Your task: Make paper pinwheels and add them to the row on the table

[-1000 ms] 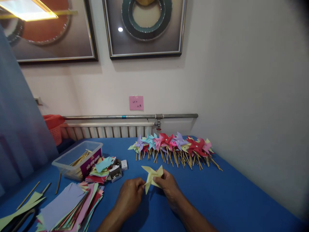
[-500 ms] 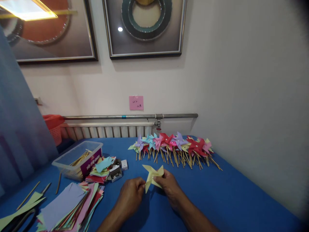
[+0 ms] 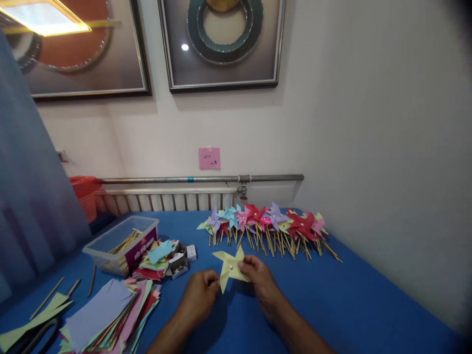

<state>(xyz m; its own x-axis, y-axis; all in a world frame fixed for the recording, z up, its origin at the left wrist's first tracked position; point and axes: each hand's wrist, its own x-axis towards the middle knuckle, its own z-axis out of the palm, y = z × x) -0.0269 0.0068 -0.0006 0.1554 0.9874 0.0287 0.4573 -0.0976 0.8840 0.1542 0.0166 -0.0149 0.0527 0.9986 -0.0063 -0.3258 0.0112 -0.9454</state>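
Note:
A pale yellow paper pinwheel with a small shiny metal fastener at its centre is held above the blue table, its face turned toward me. My right hand grips its right side, thumb on the front and fingers behind. At the lower left blade, my left hand is closed in a pinch, its fingertips against the blade's edge. No stick shows on this pinwheel; its back is hidden.
Finished pinwheels on sticks lie along the back. To the left are a clear plastic box of sticks, small boxes of metal fasteners, cut paper pieces, stacked coloured paper and scissors.
The pinwheel has turned to show its centre fastener more fully. My right thumb has shifted from near the centre to the right blade. My left hand stays at the left blade.

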